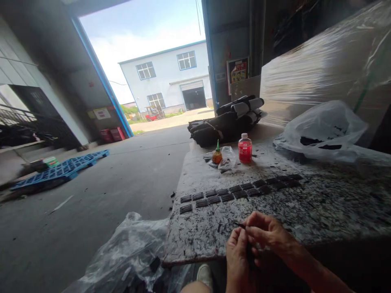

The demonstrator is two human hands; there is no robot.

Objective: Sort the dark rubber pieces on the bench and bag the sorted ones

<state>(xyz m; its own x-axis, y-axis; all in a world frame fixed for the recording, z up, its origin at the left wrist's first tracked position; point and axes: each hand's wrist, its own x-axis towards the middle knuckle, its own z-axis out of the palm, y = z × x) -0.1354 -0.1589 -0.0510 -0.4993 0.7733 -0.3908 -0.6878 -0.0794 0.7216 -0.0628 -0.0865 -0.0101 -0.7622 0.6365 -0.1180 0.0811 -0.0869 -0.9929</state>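
My left hand (237, 252) and my right hand (269, 232) meet at the near edge of the table. Both are closed, fingertips pinched round a small black strip (240, 225) whose end sticks out to the left. More dark material seems to hang under the fingers, mostly hidden by them. Beyond the hands, two rows of flat black rectangular pieces (227, 197) lie across the table (201, 234). Black scraps and shreds are scattered all over its pale top.
At the table's far side stand a bottle of red liquid (245, 149) and a round amber bottle with a green nozzle (217, 155). Black rolls (226, 122) lie behind them. A clear plastic bag (330, 130) sits at right; plastic sheeting (131, 248) covers the floor at left.
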